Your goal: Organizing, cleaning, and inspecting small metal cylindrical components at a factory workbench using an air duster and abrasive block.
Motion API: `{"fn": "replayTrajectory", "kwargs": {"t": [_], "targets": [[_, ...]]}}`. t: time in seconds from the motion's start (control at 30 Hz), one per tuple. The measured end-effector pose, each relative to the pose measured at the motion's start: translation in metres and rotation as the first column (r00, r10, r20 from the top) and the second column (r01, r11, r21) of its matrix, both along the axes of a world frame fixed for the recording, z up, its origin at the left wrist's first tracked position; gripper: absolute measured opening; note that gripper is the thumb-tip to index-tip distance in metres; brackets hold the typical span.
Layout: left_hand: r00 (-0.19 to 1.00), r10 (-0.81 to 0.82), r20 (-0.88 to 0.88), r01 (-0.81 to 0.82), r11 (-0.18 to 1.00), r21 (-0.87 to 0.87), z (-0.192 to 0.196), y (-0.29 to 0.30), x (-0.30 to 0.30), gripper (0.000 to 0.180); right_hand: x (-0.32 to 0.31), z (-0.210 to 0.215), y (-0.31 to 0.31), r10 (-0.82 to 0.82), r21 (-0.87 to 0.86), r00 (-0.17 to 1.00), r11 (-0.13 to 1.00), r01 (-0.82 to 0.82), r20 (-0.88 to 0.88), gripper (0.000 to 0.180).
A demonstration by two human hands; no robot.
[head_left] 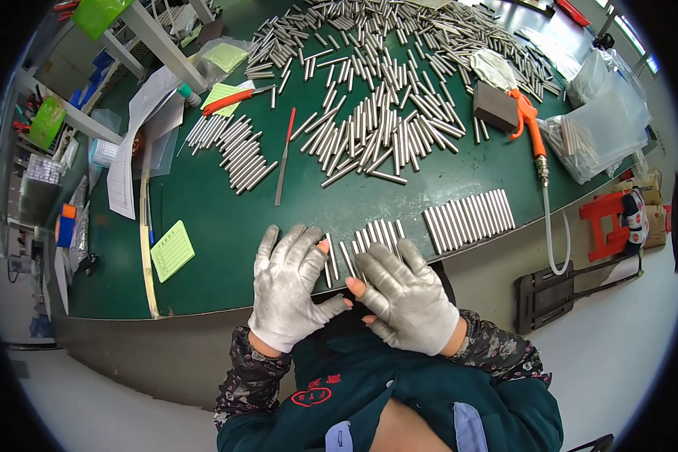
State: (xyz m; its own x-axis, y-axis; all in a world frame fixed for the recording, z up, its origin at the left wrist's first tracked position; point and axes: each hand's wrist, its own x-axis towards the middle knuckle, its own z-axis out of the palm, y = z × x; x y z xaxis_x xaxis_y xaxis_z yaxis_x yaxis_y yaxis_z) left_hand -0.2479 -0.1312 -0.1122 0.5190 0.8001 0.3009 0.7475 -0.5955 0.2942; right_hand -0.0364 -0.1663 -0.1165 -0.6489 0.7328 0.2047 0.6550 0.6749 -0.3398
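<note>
My left hand (287, 285), in a worn white-grey glove with bare fingertips showing, lies with its fingers stretched out on the table near the front edge. Beside its index finger are a few loose steel pins (328, 260). My right hand (408, 300), gloved alike, spreads its fingers over the lower part of a short row of pins (375, 235) and partly hides them. Neither hand grips anything that I can see. To the right, a neat row of parallel pins (468, 220) lies along the table edge.
A large heap of pins (384, 124) covers the green table's (226, 290) far middle. Left stand a stacked group of pins (246, 162), a file (285, 166), red-handled pliers (230, 100) and a yellow-green slip (172, 251). Right are a dark block (495, 108), an orange air gun (531, 124) and plastic bags (603, 113).
</note>
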Motion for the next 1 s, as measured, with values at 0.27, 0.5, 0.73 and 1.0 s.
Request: {"fn": "replayTrajectory", "kwargs": {"t": [0.27,0.5,0.73,1.0], "targets": [[0.993,0.076,0.087,-0.077,0.997,0.007,-0.006,0.000,0.006,0.070,0.033,0.002,-0.008,-0.302,0.089,0.953,0.950,0.300,0.018,0.065],[0.996,0.055,0.072,-0.059,0.997,0.056,-0.008,0.002,0.008,0.066,0.027,0.000,-0.008,-0.271,0.043,0.962,0.962,0.270,0.014,0.065],[0.991,-0.017,-0.131,0.017,1.000,0.004,-0.006,0.001,0.010,0.076,0.031,0.002,-0.006,-0.274,0.049,0.961,0.961,0.272,0.032,0.062],[0.971,-0.163,-0.173,0.156,0.986,-0.053,-0.001,0.006,0.023,0.081,0.061,0.000,-0.002,-0.417,0.122,0.907,0.905,0.409,0.055,0.066]]}}
